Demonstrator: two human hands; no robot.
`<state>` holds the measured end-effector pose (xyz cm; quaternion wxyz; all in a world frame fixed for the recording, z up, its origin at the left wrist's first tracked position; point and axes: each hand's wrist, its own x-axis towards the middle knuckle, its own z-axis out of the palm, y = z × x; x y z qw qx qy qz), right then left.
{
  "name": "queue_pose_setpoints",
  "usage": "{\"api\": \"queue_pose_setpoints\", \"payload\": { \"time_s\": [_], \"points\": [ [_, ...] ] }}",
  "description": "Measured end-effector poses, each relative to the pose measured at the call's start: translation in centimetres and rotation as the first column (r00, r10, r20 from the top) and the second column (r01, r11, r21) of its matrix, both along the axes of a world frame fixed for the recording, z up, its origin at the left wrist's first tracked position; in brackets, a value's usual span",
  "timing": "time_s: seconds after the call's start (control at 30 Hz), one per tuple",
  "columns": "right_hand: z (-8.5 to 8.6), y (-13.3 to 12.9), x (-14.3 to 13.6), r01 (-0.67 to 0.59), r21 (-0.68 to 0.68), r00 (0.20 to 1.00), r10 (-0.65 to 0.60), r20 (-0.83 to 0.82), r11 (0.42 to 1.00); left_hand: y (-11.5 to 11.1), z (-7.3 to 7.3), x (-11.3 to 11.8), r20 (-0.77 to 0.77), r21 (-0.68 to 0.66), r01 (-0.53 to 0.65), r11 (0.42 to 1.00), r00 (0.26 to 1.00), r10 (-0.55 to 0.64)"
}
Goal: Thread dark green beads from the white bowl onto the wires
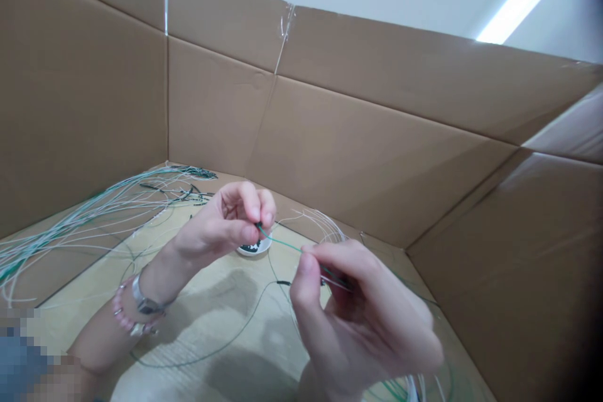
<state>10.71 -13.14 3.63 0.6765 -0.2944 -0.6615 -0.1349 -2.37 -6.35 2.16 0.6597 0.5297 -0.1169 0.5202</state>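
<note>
Numerous green and white wires [61, 230] are fanning across the far left, their dark-tipped ends gathering near the corner of the cardboard enclosure [330, 119], presumably to keep them together. A pink bracelet [119, 314] and a watch [144, 303] are circling the left wrist. Below, a loose wire [179, 365] is curving over the pale tabletop [188, 320]. The left hand [219, 229] is pinching a small dark piece [259, 225] between thumb and fingertips; its seating on the wire cannot be determined. A white dish [267, 245] holding dark bits is sitting behind those fingers, apparently for easy reach. The green wire [282, 242] is running nearly straight through the air between both hands. The right hand [362, 320] is gripping it between thumb and forefinger, seemingly steadying it near the end. More wires [398, 389] are lying lower right, partly hidden.
</note>
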Motion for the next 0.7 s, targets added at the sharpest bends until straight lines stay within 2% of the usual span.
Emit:
{"api": "queue_pose_setpoints", "payload": {
  "time_s": [0.1,0.2,0.3,0.4,0.53,0.7],
  "points": [
    [0.1,0.0,0.1,0.030,-0.004,0.999,-0.030,0.010,1.000,0.0,0.0,-0.1,-0.012,0.003,-0.013,1.000,1.000,0.013],
    [0.2,0.1,0.2,0.090,-0.002,0.995,-0.090,0.041,0.996,-0.1,-0.1,-0.3,-0.029,0.037,-0.072,0.997,0.997,0.073],
    [0.2,0.1,0.3,0.162,0.029,0.985,-0.164,0.060,0.986,-0.3,-0.1,-0.5,-0.044,0.082,-0.188,0.979,0.980,0.192],
    [0.3,0.1,0.1,0.179,0.055,0.980,-0.183,0.073,0.982,-0.6,0.1,-0.5,-0.053,0.127,-0.332,0.935,0.939,0.341],
    [0.3,0.2,0.1,0.097,0.045,0.989,-0.102,0.104,0.994,-1.1,0.2,-0.1,-0.053,0.149,-0.448,0.882,0.887,0.459],
    [0.2,0.4,0.4,-0.063,-0.060,0.992,0.069,0.101,0.996,-1.4,0.1,0.2,-0.017,0.121,-0.606,0.786,0.791,0.612]
  ]
}}
